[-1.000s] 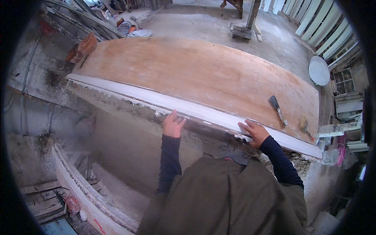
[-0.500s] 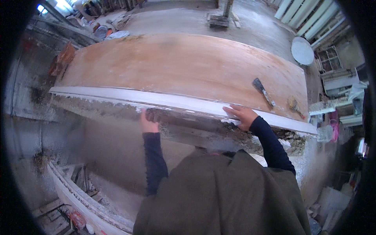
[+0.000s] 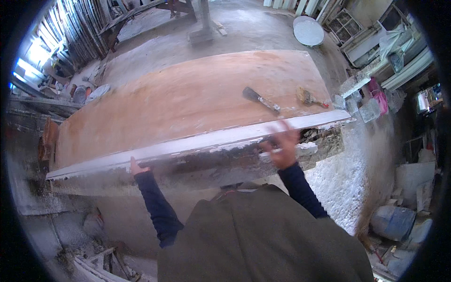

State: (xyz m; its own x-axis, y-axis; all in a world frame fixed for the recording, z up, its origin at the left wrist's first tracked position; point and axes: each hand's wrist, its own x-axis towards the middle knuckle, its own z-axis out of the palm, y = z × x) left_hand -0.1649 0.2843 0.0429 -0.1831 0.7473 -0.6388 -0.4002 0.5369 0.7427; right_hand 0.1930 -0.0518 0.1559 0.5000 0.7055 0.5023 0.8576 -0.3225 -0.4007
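Here's the left hand [image 3: 140, 167] at the near edge of the long, narrow white strip [image 3: 202, 142], and whether it grips I can't tell. The right hand [image 3: 284, 144], blurred, spreads its fingers loosely at that strip, closed on nothing; the strip runs along the near side of a broad orange-brown wooden board [image 3: 188, 94], below a dark-bladed scraper [image 3: 261, 99].

Near nine o'clock, the bare left hand [image 3: 140, 168] touches the long, straight white strip [image 3: 202, 141]; the blurred bare right hand [image 3: 284, 149] is at three.
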